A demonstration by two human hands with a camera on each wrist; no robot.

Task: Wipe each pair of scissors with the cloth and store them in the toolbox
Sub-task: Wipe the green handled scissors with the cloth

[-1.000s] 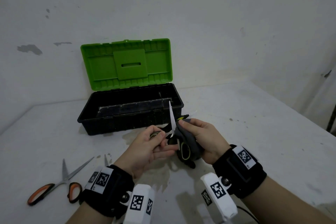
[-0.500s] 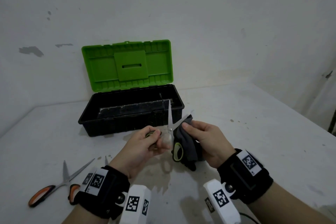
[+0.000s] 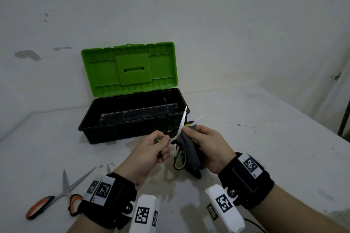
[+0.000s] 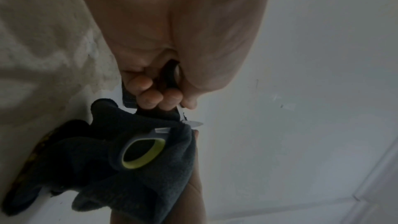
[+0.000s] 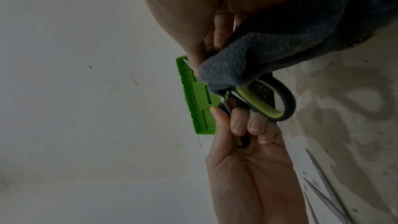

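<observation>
A pair of grey scissors with lime-lined handles [image 3: 180,159] [image 4: 142,152] [image 5: 269,100] stands spread above the table, blades up, in front of the toolbox. My left hand [image 3: 151,149] [image 5: 243,125] grips one handle loop with curled fingers [image 4: 150,97]. My right hand [image 3: 206,145] pinches a dark grey cloth [image 3: 189,149] [image 4: 133,168] [image 5: 280,40] around the right blade; the left blade [image 3: 182,119] stands bare. The black toolbox [image 3: 121,130] with its green lid [image 3: 130,68] [image 5: 198,98] raised sits just behind.
Orange-handled scissors [image 3: 56,196] lie spread on the white table at the left, and the tip of another blade [image 3: 108,168] shows beside my left wrist. Blades [image 5: 327,193] also show in the right wrist view. A white wall rises behind the toolbox.
The scissors have tilted a little to the right and their blades stand wider apart. My right hand with the cloth has slid up along the right blade. My left hand has curled tighter round its handle.
</observation>
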